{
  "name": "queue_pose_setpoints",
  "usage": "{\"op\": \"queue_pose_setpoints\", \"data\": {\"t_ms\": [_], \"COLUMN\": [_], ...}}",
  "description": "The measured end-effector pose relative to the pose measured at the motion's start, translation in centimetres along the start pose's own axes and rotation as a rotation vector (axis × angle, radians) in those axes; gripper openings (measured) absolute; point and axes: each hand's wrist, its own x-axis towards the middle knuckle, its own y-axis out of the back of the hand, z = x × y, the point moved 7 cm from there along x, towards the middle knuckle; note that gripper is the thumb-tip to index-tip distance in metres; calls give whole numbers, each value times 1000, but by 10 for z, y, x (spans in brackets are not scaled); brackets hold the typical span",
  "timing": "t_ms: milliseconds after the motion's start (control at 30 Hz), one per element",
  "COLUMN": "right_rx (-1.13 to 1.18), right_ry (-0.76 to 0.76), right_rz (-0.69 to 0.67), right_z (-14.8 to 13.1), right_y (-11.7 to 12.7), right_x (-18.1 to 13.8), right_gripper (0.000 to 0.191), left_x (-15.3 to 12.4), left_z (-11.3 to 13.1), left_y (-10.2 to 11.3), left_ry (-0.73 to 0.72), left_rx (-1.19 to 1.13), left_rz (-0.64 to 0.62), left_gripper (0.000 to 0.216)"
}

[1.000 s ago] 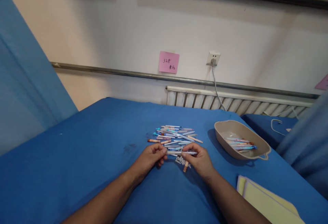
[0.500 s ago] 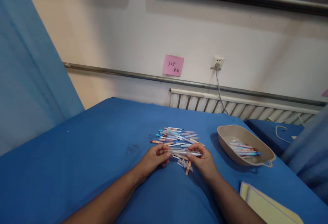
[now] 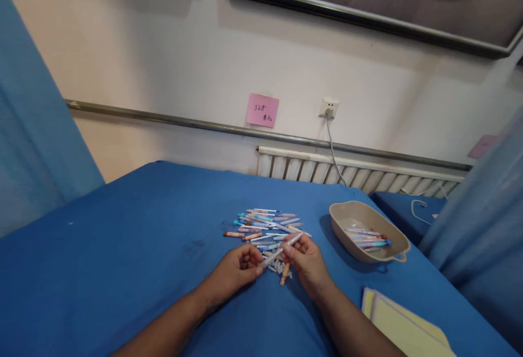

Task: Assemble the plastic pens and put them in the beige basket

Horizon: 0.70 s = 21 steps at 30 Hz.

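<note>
A pale, whitish pen (image 3: pixel 273 258) slants between my two hands above the blue cloth. The fingertips of my left hand (image 3: pixel 235 271) pinch its lower end. My right hand (image 3: pixel 308 264) is closed on the upper part, thumb in front. Just beyond lies a loose pile of pens and pen parts (image 3: pixel 261 219), including blue, white and orange-brown barrels. Small white pieces (image 3: pixel 278 267) are heaped under the held pen. Beside them, close to my right hand, rests a short orange piece (image 3: pixel 285 274). My fingers cover parts of the pile.
To the right stands a beige basin (image 3: pixel 343 216) with several pens (image 3: pixel 368 240) inside. A yellow cloth or folder with a purple edge (image 3: pixel 408 324) lies near my right forearm. Blue curtains (image 3: pixel 482 210) hang at both sides, and a radiator (image 3: pixel 294 167) runs along the wall.
The pen has turned from nearly level to a slant, its right end up. My left hand has dropped slightly. The whole view has shifted, so everything appears further left.
</note>
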Motion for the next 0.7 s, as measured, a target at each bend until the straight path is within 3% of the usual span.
{"op": "queue_pose_setpoints", "data": {"t_ms": [433,700], "right_rx": [-23,-40], "right_ry": [-25,-97], "right_rz": [-56,-67], "right_z": [-2,10], "right_y": [-22,-33], "right_x": [5,12], "right_gripper": [41,59], "left_x": [2,16], "left_z": [-1,11], "left_y": [-2,6], "left_ry": [56,-34], "left_rx": [123,216], "left_rz": [-111,28], "left_gripper": [34,39]}}
